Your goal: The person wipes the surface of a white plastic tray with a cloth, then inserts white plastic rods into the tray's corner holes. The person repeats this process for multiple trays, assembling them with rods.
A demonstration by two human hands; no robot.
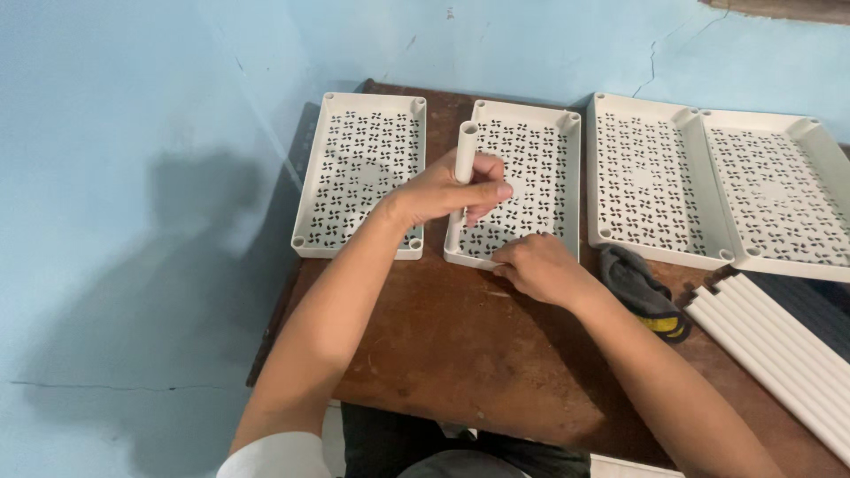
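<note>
My left hand [447, 192] is closed around a white plastic tube [466, 150], which stands upright at the near left corner of the second white perforated tray [567, 168]. My right hand [538, 268] rests on that tray's near edge, fingers curled against the rim. The tube's lower end is hidden behind my left hand.
A brown wooden table [460, 345] carries more white perforated trays: one at the left [310, 186] and two overlapping at the right [660, 252], [828, 159]. Several white tubes [779, 350] lie at the right front, next to a dark cloth [639, 288]. A blue wall is behind.
</note>
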